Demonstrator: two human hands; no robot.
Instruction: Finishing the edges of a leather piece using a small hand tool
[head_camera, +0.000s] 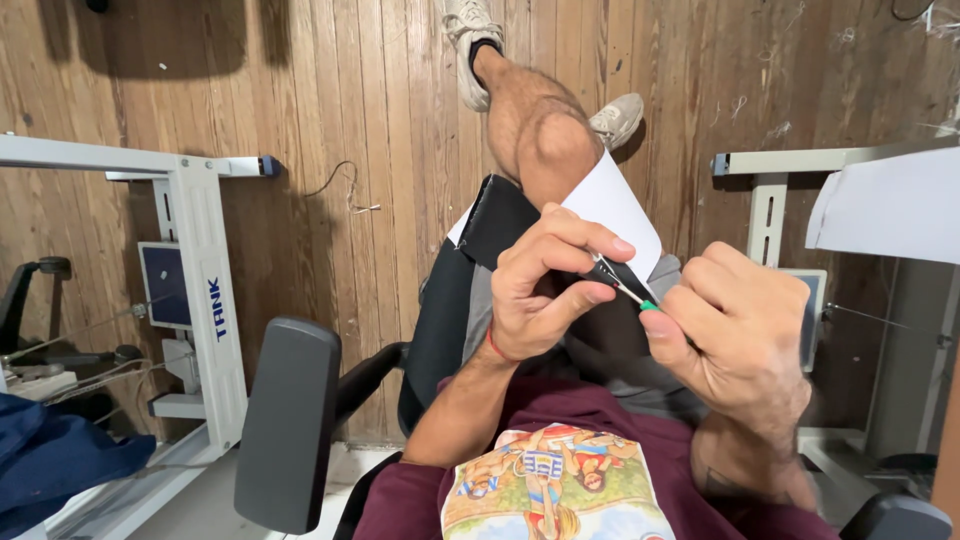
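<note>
Wooden plank floor fills the background, with white desk frames at left and right. At frame centre, a seated person's left hand (545, 285) pinches a slim black pen (618, 278), fingers closed round its barrel. Their right hand (735, 335) clamps its green tip (650, 305). It looks light, stiff and smooth; the barrel's middle seems the surest hold. White paper (615, 205) lies on the lap behind it.

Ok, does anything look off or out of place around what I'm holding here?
Nothing looks damaged or spilled. The left hand and right hand pinch a small black tool with a thin metal tip and a green end. A white sheet rests slanted on the lap, and loose cables trail across the wooden floor.
</note>
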